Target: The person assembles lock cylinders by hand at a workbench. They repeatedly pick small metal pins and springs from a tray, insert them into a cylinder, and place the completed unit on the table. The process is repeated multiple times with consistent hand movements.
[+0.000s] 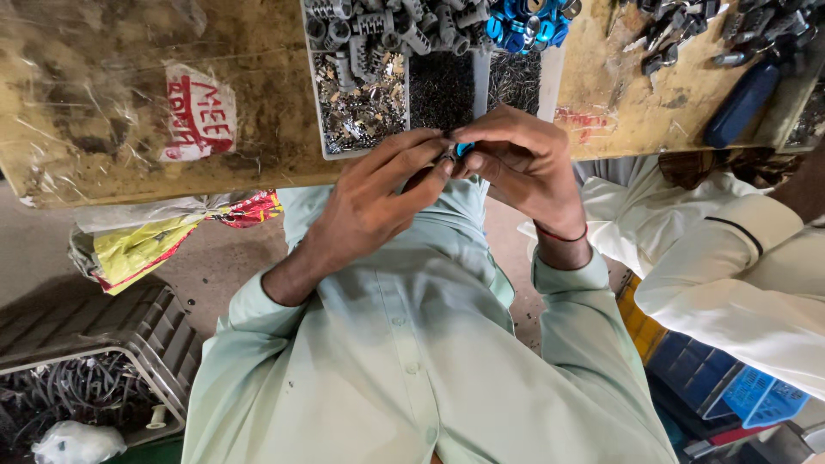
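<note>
— Item: worn wooden workbench [258,129] under wrinkled clear plastic sheet. Contents?

— White compartmented plastic tray [331,155] at centre edge, holding grey metal parts and blue pieces. Left of tray: red-and-white label [199,113]. Right of tray: dark blue handled tool [741,104], beside loose dark metal parts [679,30].

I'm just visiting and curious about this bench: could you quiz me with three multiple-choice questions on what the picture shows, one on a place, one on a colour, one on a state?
1. Where is the white compartmented parts tray?
A. on the wooden bench
B. on the floor
C. on a lap

2. What colour is the small part pinched between the hands?
A. red
B. blue
C. yellow

3. How do the left hand and right hand stand?
A. far apart
B. flat on the bench
C. fingertips meeting around the part

Answers:
1 A, the tray lies on the bench top.
2 B, blue shows between the fingers.
3 C, both hands close on it together.
</note>
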Demonstrator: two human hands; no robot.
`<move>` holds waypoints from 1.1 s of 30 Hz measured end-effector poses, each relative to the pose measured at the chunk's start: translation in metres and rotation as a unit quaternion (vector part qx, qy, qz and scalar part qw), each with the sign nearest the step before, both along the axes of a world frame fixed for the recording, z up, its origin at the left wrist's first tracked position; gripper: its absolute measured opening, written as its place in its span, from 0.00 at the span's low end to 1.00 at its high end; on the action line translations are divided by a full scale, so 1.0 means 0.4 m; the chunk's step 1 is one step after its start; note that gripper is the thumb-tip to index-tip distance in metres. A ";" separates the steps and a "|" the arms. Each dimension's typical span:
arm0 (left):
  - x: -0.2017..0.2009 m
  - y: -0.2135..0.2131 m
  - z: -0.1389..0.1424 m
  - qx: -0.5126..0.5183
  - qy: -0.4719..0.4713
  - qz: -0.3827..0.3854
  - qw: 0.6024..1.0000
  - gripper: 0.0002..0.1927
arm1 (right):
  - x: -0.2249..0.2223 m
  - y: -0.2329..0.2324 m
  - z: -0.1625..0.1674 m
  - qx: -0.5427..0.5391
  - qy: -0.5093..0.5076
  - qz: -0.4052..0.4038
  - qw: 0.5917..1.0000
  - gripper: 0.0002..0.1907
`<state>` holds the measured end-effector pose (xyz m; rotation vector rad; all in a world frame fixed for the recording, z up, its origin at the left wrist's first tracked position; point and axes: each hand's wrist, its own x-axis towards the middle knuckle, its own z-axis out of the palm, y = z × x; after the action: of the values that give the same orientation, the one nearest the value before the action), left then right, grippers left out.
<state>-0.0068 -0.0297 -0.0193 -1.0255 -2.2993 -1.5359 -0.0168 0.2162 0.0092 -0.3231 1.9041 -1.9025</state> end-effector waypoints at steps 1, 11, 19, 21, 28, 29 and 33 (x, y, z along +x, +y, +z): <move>0.000 -0.001 0.000 -0.007 0.006 0.002 1.000 0.14 | 0.000 0.001 0.003 0.003 0.001 0.001 1.000 0.12; -0.007 -0.009 -0.001 -0.033 0.055 0.002 0.998 0.09 | -0.005 -0.003 0.001 -0.028 -0.118 0.045 0.992 0.06; -0.015 -0.015 0.018 -0.040 0.060 -0.009 0.997 0.09 | 0.007 -0.004 -0.018 -0.052 -0.092 0.015 0.994 0.08; -0.016 -0.014 0.019 -0.047 0.066 -0.008 0.997 0.09 | 0.008 -0.001 -0.023 -0.059 -0.092 0.013 0.994 0.08; -0.010 -0.017 0.000 -0.061 0.071 -0.009 0.996 0.11 | 0.016 -0.017 -0.033 -0.091 -0.127 0.013 0.988 0.07; -0.012 -0.019 -0.006 -0.064 0.070 -0.018 0.995 0.12 | 0.015 -0.019 -0.034 -0.095 -0.136 0.013 0.986 0.07; -0.004 -0.023 -0.025 -0.049 0.045 -0.044 0.997 0.19 | 0.012 -0.020 -0.046 -0.087 -0.133 0.074 0.985 0.12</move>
<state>-0.0084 -0.0390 -0.0293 -1.2082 -2.3165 -1.3903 -0.0120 0.2082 -0.0091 -0.2412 1.5055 -1.9101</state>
